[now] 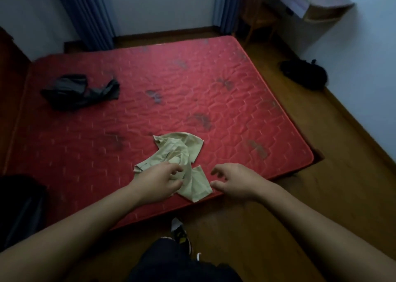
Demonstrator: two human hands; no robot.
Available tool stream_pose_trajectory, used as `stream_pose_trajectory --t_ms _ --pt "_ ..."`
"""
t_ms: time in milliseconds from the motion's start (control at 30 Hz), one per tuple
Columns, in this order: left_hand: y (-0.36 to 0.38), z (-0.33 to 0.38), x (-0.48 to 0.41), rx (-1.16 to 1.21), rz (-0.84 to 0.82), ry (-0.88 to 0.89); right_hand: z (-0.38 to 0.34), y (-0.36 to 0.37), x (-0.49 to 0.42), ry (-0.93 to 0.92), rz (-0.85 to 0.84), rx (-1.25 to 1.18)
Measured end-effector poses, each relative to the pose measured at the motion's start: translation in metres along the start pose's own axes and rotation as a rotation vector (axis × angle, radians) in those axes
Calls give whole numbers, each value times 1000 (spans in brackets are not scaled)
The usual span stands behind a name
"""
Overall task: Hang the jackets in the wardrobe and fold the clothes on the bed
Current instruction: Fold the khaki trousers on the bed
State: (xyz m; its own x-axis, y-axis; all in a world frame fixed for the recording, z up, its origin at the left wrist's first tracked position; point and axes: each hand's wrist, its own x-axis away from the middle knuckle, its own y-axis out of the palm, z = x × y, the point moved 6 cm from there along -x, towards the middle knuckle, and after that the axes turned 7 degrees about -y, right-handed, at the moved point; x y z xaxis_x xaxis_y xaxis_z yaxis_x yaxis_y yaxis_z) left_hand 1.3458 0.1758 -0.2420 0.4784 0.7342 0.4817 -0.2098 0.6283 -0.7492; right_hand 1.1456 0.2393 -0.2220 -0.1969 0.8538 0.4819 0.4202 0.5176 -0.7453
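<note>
Head view: left hand (159, 182) pinches the crumpled beige garment (188, 151) at the bed (214, 88) edge, right hand (233, 181) empty, fingers (218, 169) spread, just right of it.

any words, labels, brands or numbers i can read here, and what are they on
None readable.
beige garment: no print or label shows.
dark garment: none shows.
red mattress: dark blotches are blurred pattern, not letters.
shoe: too dark and blurred to tell.
</note>
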Motion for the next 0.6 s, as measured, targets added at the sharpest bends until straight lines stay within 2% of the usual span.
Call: stream_pose_trajectory --t_ms 267,600 --pt "-26 -81 -39 73 19 -209 -21 -13 -119 -62 -134 99" --pt "-19 -154 -81 206 79 -522 -29 -4 -258 -256 -315 175"
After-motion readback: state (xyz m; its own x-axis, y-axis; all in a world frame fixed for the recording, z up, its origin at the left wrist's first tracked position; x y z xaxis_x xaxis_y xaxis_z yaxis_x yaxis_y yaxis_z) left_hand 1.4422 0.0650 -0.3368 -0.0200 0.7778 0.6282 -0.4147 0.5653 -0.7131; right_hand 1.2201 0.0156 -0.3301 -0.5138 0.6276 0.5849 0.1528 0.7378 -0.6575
